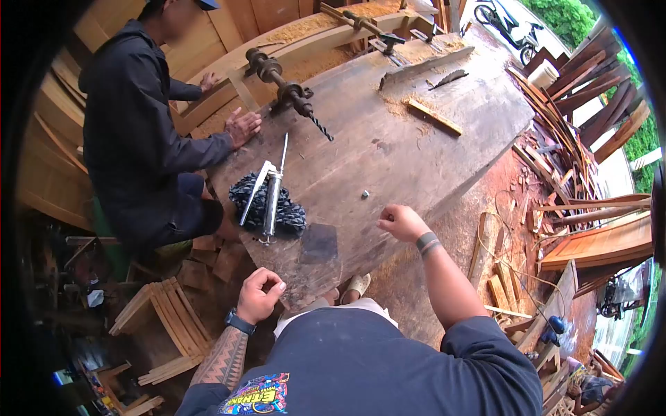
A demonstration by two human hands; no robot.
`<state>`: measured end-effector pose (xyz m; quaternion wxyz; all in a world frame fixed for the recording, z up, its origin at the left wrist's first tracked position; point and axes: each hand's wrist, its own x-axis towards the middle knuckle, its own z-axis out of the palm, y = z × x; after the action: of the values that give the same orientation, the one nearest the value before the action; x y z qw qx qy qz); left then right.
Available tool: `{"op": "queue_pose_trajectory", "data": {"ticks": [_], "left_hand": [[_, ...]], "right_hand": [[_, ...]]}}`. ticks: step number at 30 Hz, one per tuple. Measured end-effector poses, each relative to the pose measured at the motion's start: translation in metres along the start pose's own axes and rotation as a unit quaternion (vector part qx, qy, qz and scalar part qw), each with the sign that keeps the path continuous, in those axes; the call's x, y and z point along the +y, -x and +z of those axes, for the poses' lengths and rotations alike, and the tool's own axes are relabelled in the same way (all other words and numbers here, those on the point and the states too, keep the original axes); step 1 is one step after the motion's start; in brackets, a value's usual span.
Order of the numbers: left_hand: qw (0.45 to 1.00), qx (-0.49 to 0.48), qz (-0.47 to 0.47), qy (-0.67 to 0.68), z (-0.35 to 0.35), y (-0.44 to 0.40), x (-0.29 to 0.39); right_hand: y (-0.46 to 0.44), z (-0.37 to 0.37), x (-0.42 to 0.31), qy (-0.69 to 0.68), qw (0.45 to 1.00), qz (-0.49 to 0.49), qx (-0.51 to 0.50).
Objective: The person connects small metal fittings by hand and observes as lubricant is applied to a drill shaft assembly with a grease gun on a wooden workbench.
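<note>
Head view: the worktop point(416, 173) presents its long near edge toward the wearer, its short left edge beside a seated co-worker point(139, 132). The wearer's right hand point(404, 223) is positioned at the near edge, fingers curled inward; whether they grasp anything cannot be told, nor whether the hand touches the wood. The wearer's left hand point(259, 297) stands just outside the near left corner, thumb drawn against bent fingers; its contents likewise cannot be determined.

A small metal piece point(365, 195) rests inward of the near edge, near the right hand but apart from it. A dark flat plate point(319, 244) lies toward the near left corner, just beside a patterned cloth point(291, 217). On that cloth, along the left edge, lies a grease gun point(272, 204), its thin tube directed toward the far edge.

A shaft with a spiral bit point(319, 127) projects inward from the far edge. Open surface extends from the metal piece toward the right end, as far as a wooden strip point(434, 117) amid sawdust. The co-worker's hand point(243, 128) rests at the far left corner.
</note>
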<state>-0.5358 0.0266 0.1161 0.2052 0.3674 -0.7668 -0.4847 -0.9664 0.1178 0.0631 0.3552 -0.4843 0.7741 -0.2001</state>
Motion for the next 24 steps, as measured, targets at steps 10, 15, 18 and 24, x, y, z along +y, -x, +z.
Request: {"op": "queue_pose_trajectory", "data": {"ticks": [10, 15, 18, 24], "left_hand": [[0.998, -0.066, 0.025, -0.003, 0.016, -0.048, 0.01], [0.999, -0.028, 0.037, 0.01, 0.036, -0.081, 0.037], [0.999, 0.017, 0.014, 0.024, 0.065, -0.094, 0.047], [0.979, 0.182, -0.061, 0.072, 0.159, -0.101, 0.069]], "right_hand": [[-0.03, -0.016, -0.008, 0.143, 0.989, -0.024, -0.007], [-0.077, 0.002, -0.003, 0.175, 0.979, -0.091, 0.043], [-0.108, 0.003, -0.009, 0.206, 0.968, -0.142, 0.004], [-0.144, -0.029, -0.012, 0.25, 0.917, -0.263, -0.168]]}}
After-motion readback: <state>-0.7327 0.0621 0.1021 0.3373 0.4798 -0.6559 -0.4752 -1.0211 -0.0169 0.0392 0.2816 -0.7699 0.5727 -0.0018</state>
